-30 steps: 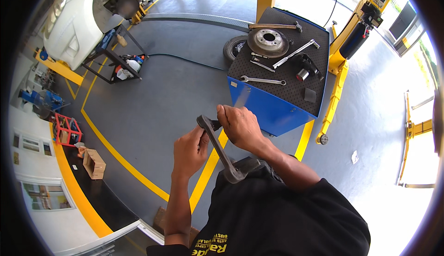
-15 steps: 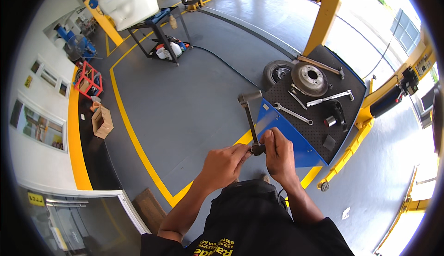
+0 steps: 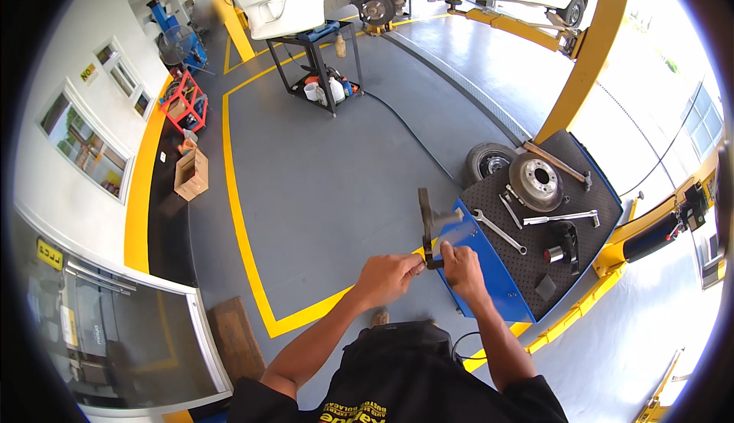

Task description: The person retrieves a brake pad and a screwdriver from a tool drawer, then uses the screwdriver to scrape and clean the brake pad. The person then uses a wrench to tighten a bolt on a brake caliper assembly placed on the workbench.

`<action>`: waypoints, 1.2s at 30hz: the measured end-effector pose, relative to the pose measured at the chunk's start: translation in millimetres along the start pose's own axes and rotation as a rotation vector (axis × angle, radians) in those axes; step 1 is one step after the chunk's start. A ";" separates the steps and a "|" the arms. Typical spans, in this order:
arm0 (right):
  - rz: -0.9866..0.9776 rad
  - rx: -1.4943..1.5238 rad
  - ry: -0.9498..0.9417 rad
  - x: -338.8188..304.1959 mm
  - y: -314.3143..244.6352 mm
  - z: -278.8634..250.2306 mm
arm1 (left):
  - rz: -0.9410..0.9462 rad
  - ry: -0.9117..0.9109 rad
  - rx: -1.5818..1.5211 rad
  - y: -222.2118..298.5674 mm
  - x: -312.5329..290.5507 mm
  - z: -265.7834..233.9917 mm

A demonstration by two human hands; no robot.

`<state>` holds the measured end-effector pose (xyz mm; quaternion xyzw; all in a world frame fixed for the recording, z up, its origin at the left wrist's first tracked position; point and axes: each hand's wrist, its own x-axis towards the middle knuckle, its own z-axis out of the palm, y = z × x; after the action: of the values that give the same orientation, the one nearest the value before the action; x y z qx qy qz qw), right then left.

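Left hand: fingers closed on near end of bar
Right hand: fingers gripping there too
Bar: dark (partly blurred)
Table: wrench, disc, hammer

The left forearm is slanting up and inward toward the dark metal bar; the left hand is lying just left of the bar's near end, back of the hand facing up, thumb and fingertips pinching that end; the right forearm is leaning inward from the bar's right side; the right hand is gripping the same end from the right, thumb pointing along the bar, fingers curling under; both wrists are lying nearer the torso than the bar.
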<state>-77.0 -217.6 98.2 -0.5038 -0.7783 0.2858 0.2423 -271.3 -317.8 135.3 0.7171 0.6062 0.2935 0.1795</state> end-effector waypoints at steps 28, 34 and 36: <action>-0.079 -0.020 0.114 17.9 -47.4 -39.6 | 0.081 0.163 0.157 8.9 17.4 -26.8; 0.044 0.132 0.142 38.3 -41.4 -36.1 | 0.038 0.118 0.123 18.1 32.4 -29.8; -0.062 0.106 0.181 42.6 -25.9 -20.2 | 0.057 0.138 0.132 8.2 37.6 -24.6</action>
<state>-96.2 -182.7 134.4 -0.4899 -0.7522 0.2722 0.3465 -277.3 -285.3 166.7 0.7225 0.6143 0.3065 0.0814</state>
